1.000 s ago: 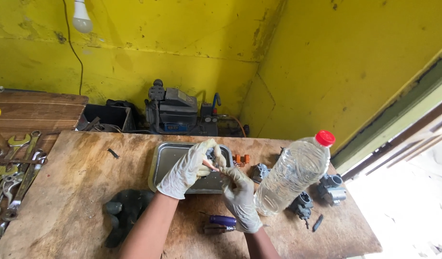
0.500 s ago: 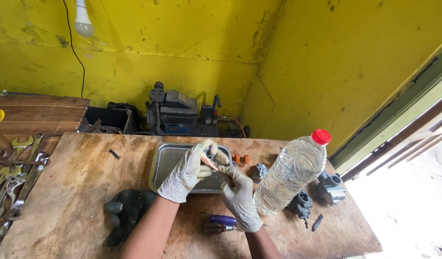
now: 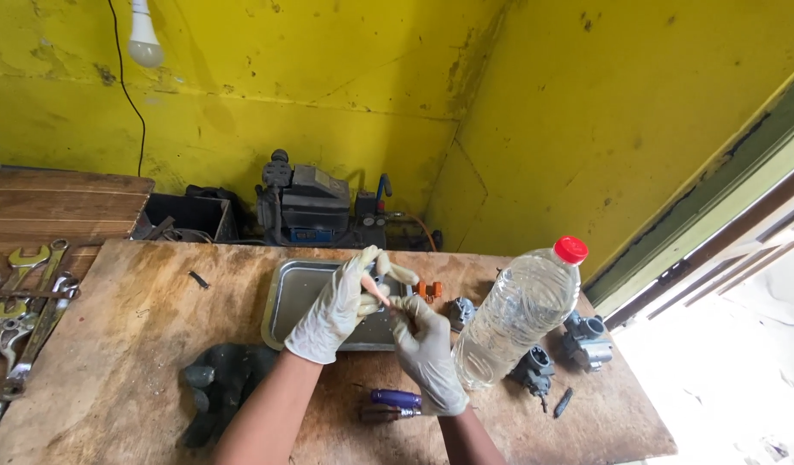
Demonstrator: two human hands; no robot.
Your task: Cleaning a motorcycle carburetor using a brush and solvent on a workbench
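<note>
Both gloved hands met over the metal tray (image 3: 287, 303) near the middle of the wooden bench (image 3: 121, 344). The left hand (image 3: 335, 308) was curled around a small grey metal part (image 3: 381, 277), fingers clamped on it. The right hand (image 3: 427, 349), at its four o'clock, pinched a thin stick (image 3: 375, 293) against that part. A clear plastic bottle (image 3: 515, 317) with a red cap stood at three o'clock, a purple-handled tool (image 3: 395, 399) lay at six, and wrenches (image 3: 22, 319) lay at nine.
</note>
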